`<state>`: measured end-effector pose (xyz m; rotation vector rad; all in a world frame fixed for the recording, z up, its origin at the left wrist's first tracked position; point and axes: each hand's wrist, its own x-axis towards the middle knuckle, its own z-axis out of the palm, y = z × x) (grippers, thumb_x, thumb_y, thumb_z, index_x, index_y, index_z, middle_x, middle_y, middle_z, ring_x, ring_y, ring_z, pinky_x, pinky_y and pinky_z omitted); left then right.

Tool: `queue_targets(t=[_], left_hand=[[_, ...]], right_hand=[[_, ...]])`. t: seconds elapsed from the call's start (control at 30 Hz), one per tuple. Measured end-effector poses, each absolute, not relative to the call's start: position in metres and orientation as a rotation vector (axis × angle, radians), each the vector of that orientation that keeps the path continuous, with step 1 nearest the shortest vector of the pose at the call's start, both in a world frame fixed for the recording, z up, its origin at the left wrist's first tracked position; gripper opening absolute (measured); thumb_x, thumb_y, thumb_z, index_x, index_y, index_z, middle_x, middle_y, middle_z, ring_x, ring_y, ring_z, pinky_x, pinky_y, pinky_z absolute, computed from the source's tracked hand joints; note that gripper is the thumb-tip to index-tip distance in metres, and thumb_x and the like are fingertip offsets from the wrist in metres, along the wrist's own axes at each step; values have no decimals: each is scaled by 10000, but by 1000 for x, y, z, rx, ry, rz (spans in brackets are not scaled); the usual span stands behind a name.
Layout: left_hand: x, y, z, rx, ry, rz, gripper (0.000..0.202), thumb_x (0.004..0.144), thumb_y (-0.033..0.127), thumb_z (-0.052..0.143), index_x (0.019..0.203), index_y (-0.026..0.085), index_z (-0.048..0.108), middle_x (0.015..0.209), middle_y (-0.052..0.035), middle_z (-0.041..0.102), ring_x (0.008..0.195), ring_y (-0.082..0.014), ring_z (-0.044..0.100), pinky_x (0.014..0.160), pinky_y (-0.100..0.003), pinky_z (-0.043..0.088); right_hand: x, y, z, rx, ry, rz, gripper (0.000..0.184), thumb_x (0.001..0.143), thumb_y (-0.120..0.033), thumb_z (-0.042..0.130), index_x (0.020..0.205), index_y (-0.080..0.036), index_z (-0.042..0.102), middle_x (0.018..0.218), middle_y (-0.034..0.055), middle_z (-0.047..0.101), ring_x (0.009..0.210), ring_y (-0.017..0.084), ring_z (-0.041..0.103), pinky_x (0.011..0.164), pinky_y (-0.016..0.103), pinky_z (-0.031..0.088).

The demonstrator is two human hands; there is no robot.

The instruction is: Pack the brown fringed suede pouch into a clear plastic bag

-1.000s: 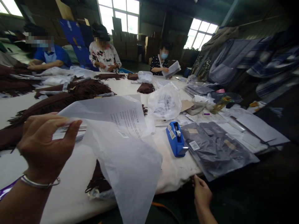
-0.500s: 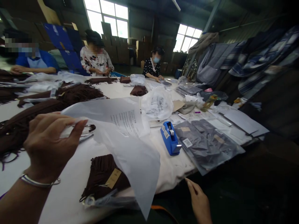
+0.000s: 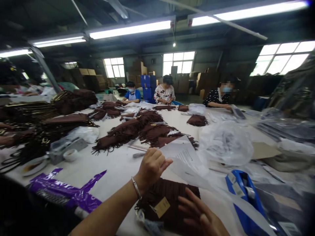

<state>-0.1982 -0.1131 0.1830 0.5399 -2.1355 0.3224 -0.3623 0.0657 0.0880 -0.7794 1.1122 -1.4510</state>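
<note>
Broadly, we are partway through: across the long white table (image 3: pixel 118 167) lie heaps of brown fringed pieces (image 3: pixel 137 129) not yet bagged, while off to our right stacks of flat clear packets (image 3: pixel 283 126) look finished, as far as the blur lets us judge. Three people sit at the far side, each busy with their own pile. Nearer us a crumpled clear bag (image 3: pixel 226 142) sits just beyond the blue tape dispenser (image 3: pixel 242 193), and a purple wrapper (image 3: pixel 64 191) lies at the near left edge.

The piece in hand is the folded brown fringed item (image 3: pixel 172 205) with its tan tag (image 3: pixel 161 207), lying at the near edge of the table right in front of us. We judge it folded and tagged but not yet inside its bag, so bagging and sealing remain.

Our left hand (image 3: pixel 151 167) is raised above it, thumb and fingers pinched together on the edge of the translucent printed bag (image 3: pixel 187 160), which trails off to the right. Our right hand (image 3: pixel 201 216) rests flat on the folded item, fingers spread and gripping nothing.
</note>
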Motion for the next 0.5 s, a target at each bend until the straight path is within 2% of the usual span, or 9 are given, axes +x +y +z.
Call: queue_targets(t=[0.07,0.13,0.23,0.33,0.43,0.5], left_hand=[[-193,-107,175,521,-2162,299,283,860,292,588,634,165,474,684,-15,507,735,-149,425,731,-312,379],[-185,-104,169,494,-2184,268,286,854,309,596,640,162,478,685,-14,515,739,-149,424,727,-309,378],[-172,-105,164,485,-2187,204,315,851,339,598,623,156,481,669,-10,519,719,-138,427,713,-298,377],[-162,-110,164,561,-2133,25,293,877,325,562,644,148,534,689,-17,550,733,-130,464,731,-284,390],[-159,-117,169,667,-2030,-312,255,885,316,551,707,145,618,725,-24,601,754,-123,514,759,-267,404],[-160,-122,173,732,-1961,-575,237,865,332,577,749,146,668,747,-27,633,753,-120,543,745,-252,408]], right_hand=[[-353,34,114,-756,982,-1407,664,678,-687,702,1157,-238,599,1214,135,592,1070,325,577,804,416,532],[-349,11,133,-637,990,-1430,548,716,-618,720,1055,-199,619,1153,131,629,1014,282,611,772,337,533],[-351,-14,141,-495,1117,-1551,527,626,-537,811,985,-192,639,1041,84,678,936,240,640,695,256,531],[-356,-33,134,-659,1317,-1620,525,558,-591,801,905,-217,675,937,51,697,866,255,652,697,304,554],[-361,-46,128,-903,1466,-1573,410,654,-624,713,744,-226,670,772,61,685,778,278,649,696,390,558],[-365,-45,129,-987,1512,-1543,390,764,-603,638,767,-214,660,782,62,674,812,258,638,750,413,543]])
